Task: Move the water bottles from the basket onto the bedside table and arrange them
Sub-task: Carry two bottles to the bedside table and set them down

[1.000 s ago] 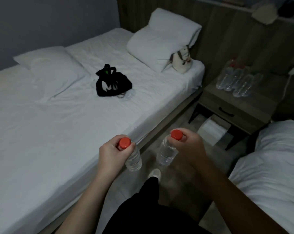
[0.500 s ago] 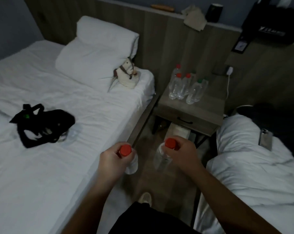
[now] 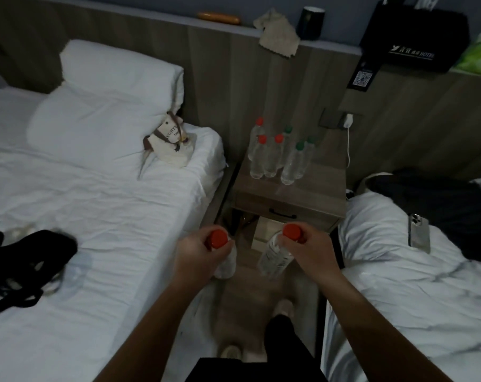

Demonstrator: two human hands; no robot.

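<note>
Head view: both hands, left [image 3: 198, 257] and right [image 3: 312, 252], each grip a red-capped bottle short of the bedside table [image 3: 316, 188].

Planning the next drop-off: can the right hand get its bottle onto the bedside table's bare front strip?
Probably yes: the right hand faces the bedside table, whose front strip is bare; standing bottles cluster behind.

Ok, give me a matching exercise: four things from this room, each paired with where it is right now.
Things:
1. phone
2. black bag
3. green-capped bottles
4. small white pouch

Places:
A. bedside table
B. right bed
C. left bed, near side
D. beside the pillows

Pairs: 1-B, 2-C, 3-A, 4-D
</note>
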